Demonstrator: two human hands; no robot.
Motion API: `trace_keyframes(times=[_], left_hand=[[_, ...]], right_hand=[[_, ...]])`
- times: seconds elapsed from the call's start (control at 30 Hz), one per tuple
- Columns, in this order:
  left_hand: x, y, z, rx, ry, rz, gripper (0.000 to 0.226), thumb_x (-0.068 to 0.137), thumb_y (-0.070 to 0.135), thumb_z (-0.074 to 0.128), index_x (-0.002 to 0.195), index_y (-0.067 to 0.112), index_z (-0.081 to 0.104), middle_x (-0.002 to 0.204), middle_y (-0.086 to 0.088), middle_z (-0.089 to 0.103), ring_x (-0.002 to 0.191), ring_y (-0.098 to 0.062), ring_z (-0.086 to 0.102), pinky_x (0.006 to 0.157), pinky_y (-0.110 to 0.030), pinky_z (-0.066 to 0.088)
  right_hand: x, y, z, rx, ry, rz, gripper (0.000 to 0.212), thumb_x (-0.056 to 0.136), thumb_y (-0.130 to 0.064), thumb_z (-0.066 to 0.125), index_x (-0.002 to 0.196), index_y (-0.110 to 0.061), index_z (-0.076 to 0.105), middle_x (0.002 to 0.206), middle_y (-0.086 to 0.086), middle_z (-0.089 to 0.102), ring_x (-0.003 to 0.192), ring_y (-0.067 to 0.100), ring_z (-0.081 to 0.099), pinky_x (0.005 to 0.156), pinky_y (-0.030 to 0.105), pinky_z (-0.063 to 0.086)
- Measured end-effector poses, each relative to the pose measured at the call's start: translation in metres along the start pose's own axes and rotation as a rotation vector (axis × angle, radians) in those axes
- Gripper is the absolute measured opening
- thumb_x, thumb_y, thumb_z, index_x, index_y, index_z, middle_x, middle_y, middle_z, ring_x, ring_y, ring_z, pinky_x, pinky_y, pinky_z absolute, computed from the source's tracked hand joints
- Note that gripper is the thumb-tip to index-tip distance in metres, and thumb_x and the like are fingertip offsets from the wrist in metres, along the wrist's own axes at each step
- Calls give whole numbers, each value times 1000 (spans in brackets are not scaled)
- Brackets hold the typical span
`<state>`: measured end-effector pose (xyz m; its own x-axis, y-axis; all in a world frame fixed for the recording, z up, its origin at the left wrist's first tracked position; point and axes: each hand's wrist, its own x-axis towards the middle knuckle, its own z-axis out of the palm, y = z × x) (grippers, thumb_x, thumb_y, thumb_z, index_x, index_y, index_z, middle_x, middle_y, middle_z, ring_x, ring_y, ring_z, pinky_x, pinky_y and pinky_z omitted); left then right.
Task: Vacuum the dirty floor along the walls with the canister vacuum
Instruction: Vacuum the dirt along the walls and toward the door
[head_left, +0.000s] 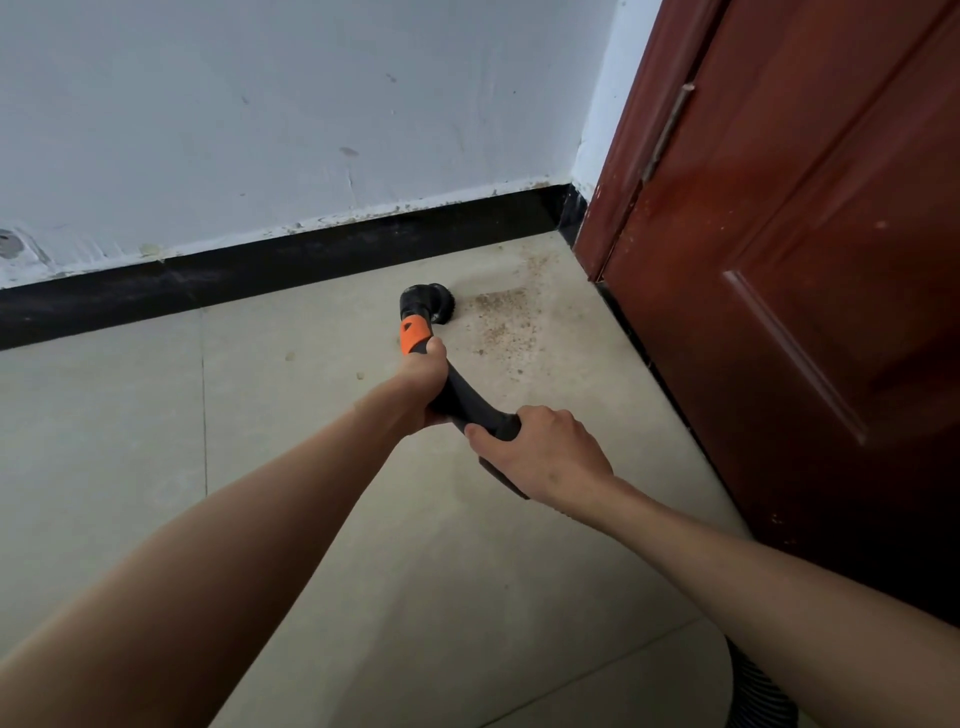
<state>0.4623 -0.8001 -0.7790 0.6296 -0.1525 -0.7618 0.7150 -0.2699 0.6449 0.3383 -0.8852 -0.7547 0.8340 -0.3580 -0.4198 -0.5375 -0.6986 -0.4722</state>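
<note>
Both hands are clamped on the black wand (470, 397) of the vacuum, one ahead of the other and a little apart along its length. The left hand (423, 382) grips the front part, fingers wrapped under and thumb up near the orange collar (413, 335); the right hand (540, 449) grips the rear bend of the handle, fingers curled over the top with knuckles up. Neither hand shows an open palm. The wand slants down and away to a round black brush head (428, 304) that rests on the floor (130, 426), near the black skirting (260, 265) and just left of a patch of brown grit (506, 317). The grit spreads over the pale tiles toward the corner where the skirting meets the door, thicker beside the brush and thinner farther out; a few loose crumbs lie to the left of the wand. The white wall (260, 104) above the skirting is scuffed and stained. A red-brown door (805, 260) stands on the right, its lower edge close along the dirty strip, bounding the brush's room on that side. A ribbed hose (763, 696) shows at the bottom right, under the right forearm. The canister itself is out of sight.
</note>
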Motion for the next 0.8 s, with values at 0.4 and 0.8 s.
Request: trace_keyframes(times=[0.4, 0.8], left_hand=[[11, 11, 52, 76, -8, 66, 32, 102, 39, 31, 107, 8, 35, 107, -16, 52, 104, -33, 57, 87, -45, 52], [17, 11, 95, 157, -32, 141, 35, 101, 40, 32, 109, 7, 38, 87, -9, 51, 88, -26, 56, 70, -36, 49]], right_hand=[[15, 39, -17, 73, 52, 38, 46, 86, -65, 50, 73, -21, 53, 72, -3, 58, 65, 14, 57, 57, 29, 45], [20, 74, -20, 185, 122, 92, 43, 86, -62, 52, 71, -21, 52, 73, 0, 60, 70, 20, 61, 61, 33, 50]])
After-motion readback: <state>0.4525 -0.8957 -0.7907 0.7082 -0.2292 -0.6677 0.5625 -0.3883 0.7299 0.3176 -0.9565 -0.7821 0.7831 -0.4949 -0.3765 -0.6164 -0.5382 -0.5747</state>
